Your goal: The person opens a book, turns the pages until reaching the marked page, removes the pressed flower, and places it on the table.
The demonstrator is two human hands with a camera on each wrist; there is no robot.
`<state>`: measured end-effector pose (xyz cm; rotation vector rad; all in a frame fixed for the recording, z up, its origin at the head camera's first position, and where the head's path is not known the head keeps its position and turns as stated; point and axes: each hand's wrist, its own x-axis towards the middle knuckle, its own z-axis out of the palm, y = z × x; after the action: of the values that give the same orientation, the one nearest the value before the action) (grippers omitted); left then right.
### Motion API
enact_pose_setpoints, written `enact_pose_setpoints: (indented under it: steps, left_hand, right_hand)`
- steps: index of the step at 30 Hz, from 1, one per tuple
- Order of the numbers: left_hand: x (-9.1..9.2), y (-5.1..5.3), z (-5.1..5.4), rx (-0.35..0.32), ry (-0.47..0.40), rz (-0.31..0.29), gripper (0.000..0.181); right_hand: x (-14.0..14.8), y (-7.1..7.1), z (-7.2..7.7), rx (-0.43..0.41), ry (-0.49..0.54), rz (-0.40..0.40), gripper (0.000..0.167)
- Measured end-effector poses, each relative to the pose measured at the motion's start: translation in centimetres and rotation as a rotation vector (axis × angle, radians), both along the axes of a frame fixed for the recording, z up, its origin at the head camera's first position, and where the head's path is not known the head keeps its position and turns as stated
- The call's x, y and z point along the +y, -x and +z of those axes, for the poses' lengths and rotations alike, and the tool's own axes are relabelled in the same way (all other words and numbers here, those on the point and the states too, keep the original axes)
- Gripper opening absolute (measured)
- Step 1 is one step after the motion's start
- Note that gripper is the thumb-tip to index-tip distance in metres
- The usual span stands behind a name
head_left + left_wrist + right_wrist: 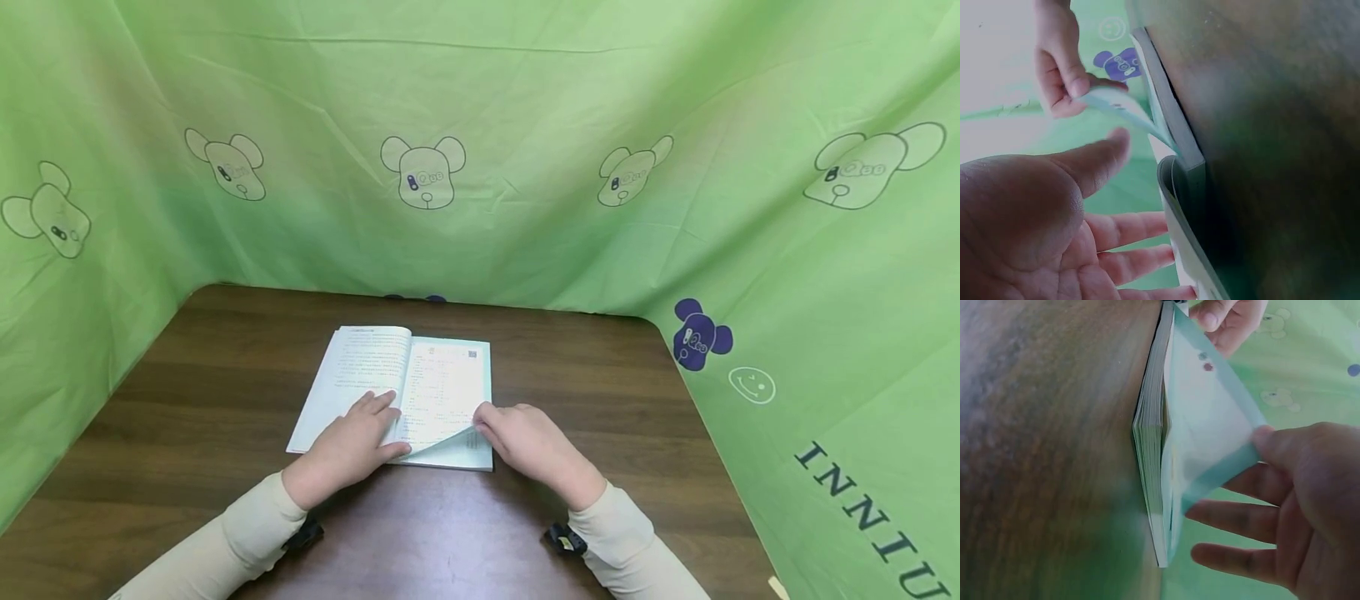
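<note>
An open book (446, 375) with printed pages and pale green margins lies on the wooden table. My left hand (348, 442) rests near its lower middle, fingers spread over the left page (363, 358) and thumb towards the right side. In the left wrist view the fingers of my left hand (1104, 237) touch the curved page edge, fairly straight. My right hand (528, 442) pinches the lower right corner of a page (1210, 425) and holds it lifted off the stack. The right wrist view shows thumb and forefinger at that corner, the other fingers of my right hand (1297, 500) extended.
The brown wooden table (600, 375) extends around the book on all sides. Behind it and at both sides hangs a green curtain (525, 100) printed with bear heads. Small black devices (566, 539) are strapped at both wrists.
</note>
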<state>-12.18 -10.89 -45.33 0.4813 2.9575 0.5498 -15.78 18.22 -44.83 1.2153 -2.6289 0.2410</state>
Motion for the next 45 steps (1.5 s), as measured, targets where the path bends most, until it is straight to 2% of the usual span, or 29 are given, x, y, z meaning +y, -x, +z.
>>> enact_pose_setpoints:
  steps: [7, 16, 21, 27, 31, 37, 40, 45]
  left_hand:
    - [0.6, -0.3, -0.4, 0.002, 0.026, 0.013, 0.070]
    - [0.7, -0.1, -0.5, 0.023, 0.045, 0.030, 0.068]
    - [0.8, 0.0, -0.5, 0.032, 0.027, 0.039, 0.066]
    - [0.6, 0.1, -0.4, 0.067, -0.024, 0.059, 0.081]
    - [0.5, 0.2, -0.5, 0.108, -0.083, 0.091, 0.099]
    - [0.4, 0.4, -0.3, 0.191, -0.133, 0.126, 0.119]
    - [0.3, 0.5, -0.3, 0.217, -0.143, 0.129, 0.124]
    - [0.3, 0.3, -0.2, 0.250, -0.150, 0.126, 0.125]
  right_hand:
    - [0.0, -0.1, -0.3, 0.059, 0.074, -0.003, 0.008]
    - [-0.3, 0.2, 0.2, 0.081, 0.101, 0.011, 0.008]
    - [-0.1, 0.4, 0.6, 0.130, 0.166, 0.004, 0.018]
    - [0.2, 0.7, 0.8, 0.158, 0.238, -0.023, 0.026]
    - [0.2, 0.6, 0.7, 0.097, 0.182, -0.026, 0.026]
    - [0.2, 0.1, 0.7, -0.089, -0.014, 0.028, 0.032]
    - [0.2, -0.1, 0.5, -0.178, -0.096, 0.060, 0.038]
    - [0.3, -0.3, 0.3, -0.289, -0.162, 0.053, 0.047]
